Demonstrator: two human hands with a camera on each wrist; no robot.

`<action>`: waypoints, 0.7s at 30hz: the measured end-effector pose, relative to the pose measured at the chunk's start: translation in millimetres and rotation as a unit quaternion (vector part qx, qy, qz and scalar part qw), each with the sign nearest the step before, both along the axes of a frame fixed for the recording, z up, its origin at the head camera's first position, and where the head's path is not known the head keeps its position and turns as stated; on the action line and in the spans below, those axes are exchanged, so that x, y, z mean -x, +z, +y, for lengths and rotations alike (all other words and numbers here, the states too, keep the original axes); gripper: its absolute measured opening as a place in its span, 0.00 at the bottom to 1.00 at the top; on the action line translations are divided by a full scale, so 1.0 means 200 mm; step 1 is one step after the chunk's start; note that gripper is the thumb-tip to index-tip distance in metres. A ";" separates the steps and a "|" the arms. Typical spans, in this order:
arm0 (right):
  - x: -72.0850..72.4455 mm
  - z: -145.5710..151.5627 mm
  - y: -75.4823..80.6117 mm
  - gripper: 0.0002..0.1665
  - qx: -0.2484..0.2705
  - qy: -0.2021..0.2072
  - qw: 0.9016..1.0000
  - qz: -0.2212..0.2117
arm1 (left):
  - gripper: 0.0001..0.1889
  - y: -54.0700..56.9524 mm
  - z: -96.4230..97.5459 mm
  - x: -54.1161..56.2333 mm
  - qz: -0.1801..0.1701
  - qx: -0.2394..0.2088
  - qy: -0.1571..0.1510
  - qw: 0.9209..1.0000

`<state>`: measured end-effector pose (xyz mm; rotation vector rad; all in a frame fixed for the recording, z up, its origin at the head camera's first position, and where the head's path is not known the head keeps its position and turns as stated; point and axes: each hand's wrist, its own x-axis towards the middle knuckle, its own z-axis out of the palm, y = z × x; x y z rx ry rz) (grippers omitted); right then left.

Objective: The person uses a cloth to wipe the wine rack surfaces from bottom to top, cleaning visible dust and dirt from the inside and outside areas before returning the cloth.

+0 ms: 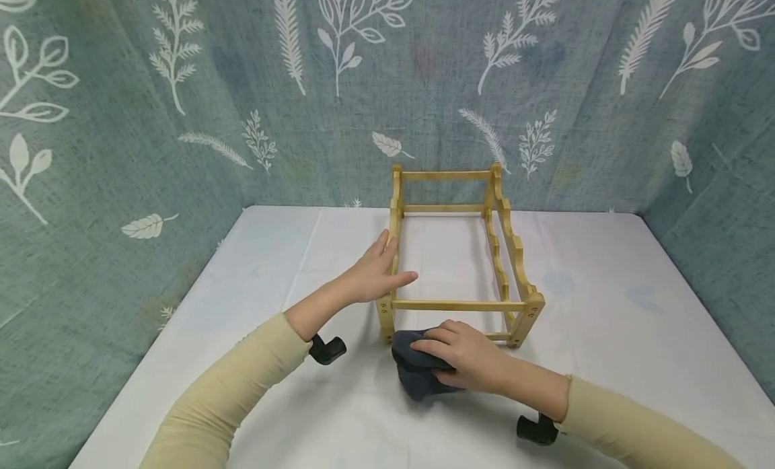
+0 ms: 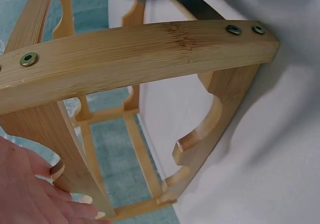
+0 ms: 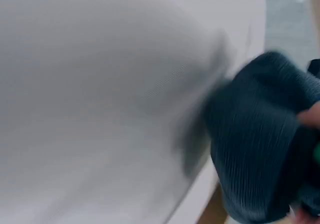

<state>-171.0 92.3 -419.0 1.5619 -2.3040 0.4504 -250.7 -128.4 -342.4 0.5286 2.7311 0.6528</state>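
Note:
A light wooden rack (image 1: pixel 457 305) with scalloped rails stands on the white-covered table. My left hand (image 1: pixel 372 274) rests against its left upper rail, the fingers straight and the thumb spread inward. In the left wrist view, those fingers (image 2: pixel 30 189) lie along a notched rail, near an end post (image 2: pixel 140 53) with metal screws. At the rack's near end, my right hand (image 1: pixel 469 354) grips a bunched dark blue cloth (image 1: pixel 418 378), close to the front lower bar. The folded cloth (image 3: pixel 255 139) fills the right side of the right wrist view and hides most of the fingers.
A white cloth (image 1: pixel 605 334) covers the table. Green-grey fabric (image 1: pixel 424 65) with white leaf prints hangs behind it and along both sides. Black wrist devices (image 1: pixel 327 350) sit below both wrists.

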 end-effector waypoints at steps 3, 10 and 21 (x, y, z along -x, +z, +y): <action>-0.03 -0.01 0.03 0.28 -0.013 -0.011 0.989 -0.144 | 0.47 0.00 0.00 0.00 0.001 -0.003 0.000 1.000; -0.03 -0.01 -0.02 0.23 -0.044 -0.047 0.969 -0.238 | 0.47 -0.01 0.00 0.00 -0.005 -0.011 -0.003 1.000; -0.04 0.03 -0.08 0.29 -0.032 0.018 0.994 -0.101 | 0.47 -0.02 -0.01 0.01 -0.007 -0.007 0.002 1.000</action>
